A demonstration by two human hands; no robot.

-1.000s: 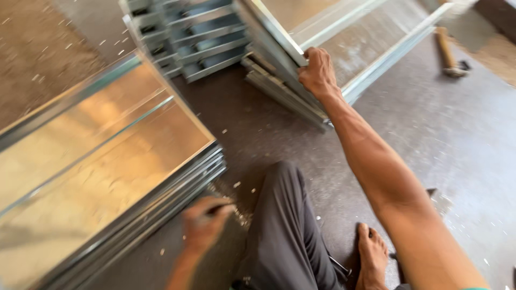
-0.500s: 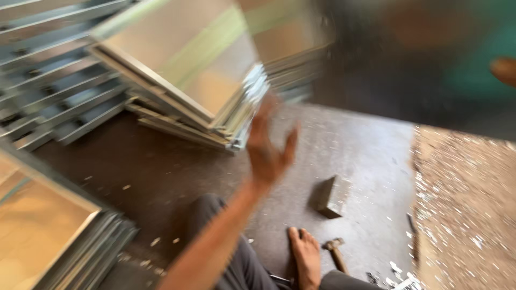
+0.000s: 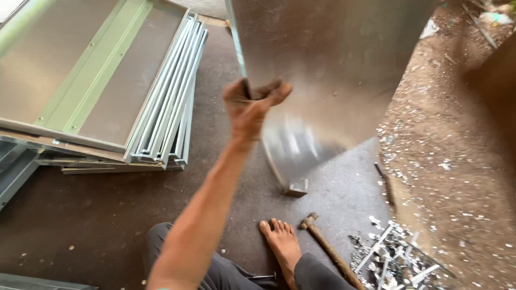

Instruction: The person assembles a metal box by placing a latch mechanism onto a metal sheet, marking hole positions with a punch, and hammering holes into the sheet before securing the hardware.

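Pinching the sheet-metal panel [image 3: 333, 70] edge, one hand's [image 3: 251, 104] grip holds it upright, tilted.

One hand [image 3: 252, 104] is in view, closed on the edge of one large galvanised metal sheet [image 3: 333, 59]. One stack of framed metal panels [image 3: 102, 80] lies on the floor; how many panels it holds cannot be told. One hammer [image 3: 328, 249], one bare foot [image 3: 282, 244] and one small metal block [image 3: 296, 187] show. One heap of metal offcuts [image 3: 395, 258] lies at the lower right, too many to count.

Silver-grey metal sheet [image 3: 333, 59], pale green stacked panels [image 3: 102, 75], brown-handled hammer [image 3: 328, 249], dark brown floor [image 3: 107, 215].
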